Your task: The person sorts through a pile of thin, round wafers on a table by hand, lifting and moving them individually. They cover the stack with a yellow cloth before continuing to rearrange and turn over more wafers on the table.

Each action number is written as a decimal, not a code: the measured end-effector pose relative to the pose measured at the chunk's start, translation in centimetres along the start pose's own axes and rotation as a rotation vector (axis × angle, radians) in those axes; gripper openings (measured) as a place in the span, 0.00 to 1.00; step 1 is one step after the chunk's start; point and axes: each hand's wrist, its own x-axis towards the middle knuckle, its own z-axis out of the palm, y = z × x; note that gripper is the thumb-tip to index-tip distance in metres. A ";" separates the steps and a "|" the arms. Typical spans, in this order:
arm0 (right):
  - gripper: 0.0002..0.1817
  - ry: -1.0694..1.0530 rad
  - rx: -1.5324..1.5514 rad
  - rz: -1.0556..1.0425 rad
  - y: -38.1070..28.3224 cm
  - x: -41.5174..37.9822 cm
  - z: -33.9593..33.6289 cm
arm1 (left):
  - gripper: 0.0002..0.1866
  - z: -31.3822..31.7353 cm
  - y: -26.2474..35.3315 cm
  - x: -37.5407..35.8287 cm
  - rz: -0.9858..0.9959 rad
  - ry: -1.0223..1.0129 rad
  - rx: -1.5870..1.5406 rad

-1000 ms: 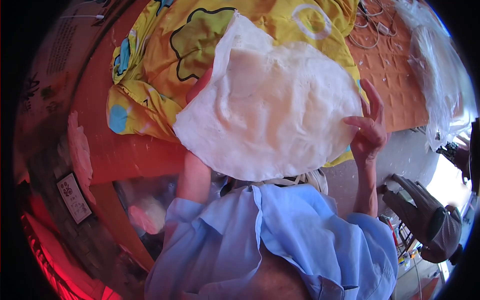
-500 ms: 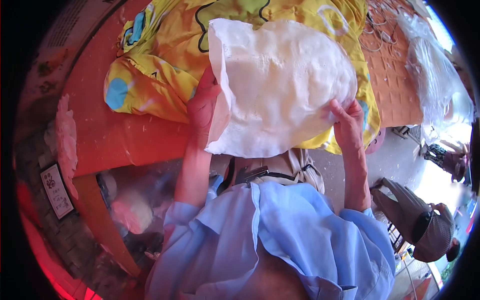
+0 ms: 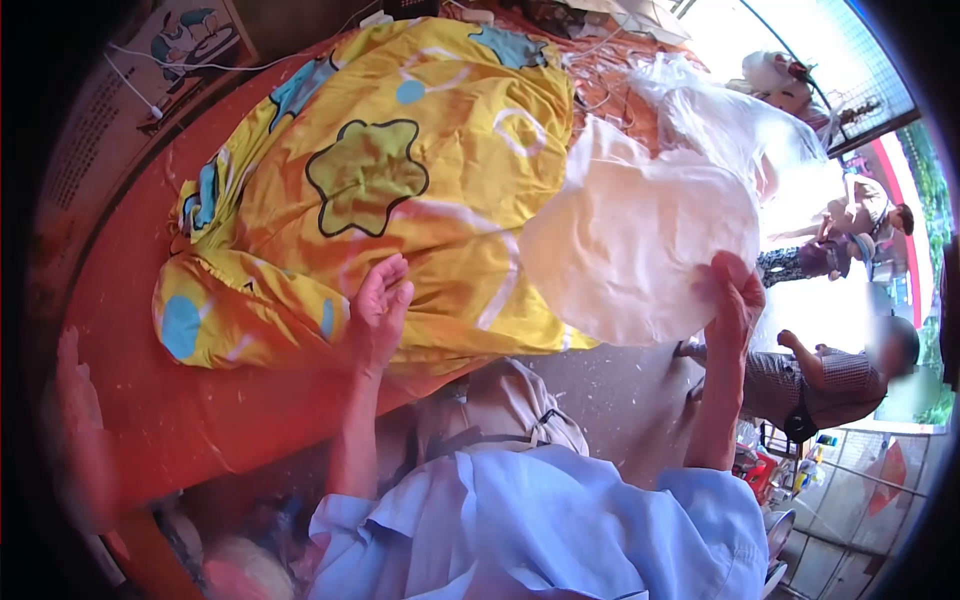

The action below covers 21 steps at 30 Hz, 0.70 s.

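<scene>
A large, thin white flatbread, roundish with a wavy edge, hangs from my right hand. The thumb and fingers of that hand pinch its lower right edge. My left hand is empty, palm turned inward and fingers loosely apart, over the front of a yellow patterned quilt. The quilt lies bunched on the red table, and what is under it is hidden. Part of the flatbread overlaps the quilt's right side in view.
Clear plastic bags and cables lie at the table's far right. A wall poster stands at the far left. To the right, a person is bent near the stall, with other people farther off.
My left hand has let go of the flatbread. My right hand has carried it rightward, uncovering more of the quilt. The view has turned toward the right.
</scene>
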 end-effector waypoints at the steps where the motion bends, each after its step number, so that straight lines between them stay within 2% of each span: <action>1: 0.07 0.032 -0.008 -0.016 -0.5 0.9 -0.3 | 0.26 0.4 0.2 0.2 0.047 0.013 0.170; 4: 0.07 0.093 -0.059 -0.056 -1.1 5.0 -0.5 | 0.32 1.4 0.4 1.6 0.401 0.105 0.716; 9: 0.09 0.122 -0.032 -0.038 -0.8 15.8 1.1 | 0.41 4.0 -2.1 3.9 0.301 0.112 1.069; 14: 0.10 0.057 0.062 0.047 2.0 30.0 5.3 | 0.39 5.6 -3.4 5.1 0.259 0.141 1.245; 18: 0.10 -0.092 0.155 -0.030 5.0 43.9 8.7 | 0.38 5.6 -5.0 5.5 0.262 0.153 1.336; 21: 0.13 -0.045 0.146 -0.143 4.5 54.7 12.9 | 0.38 5.6 -5.6 5.6 0.235 0.165 1.368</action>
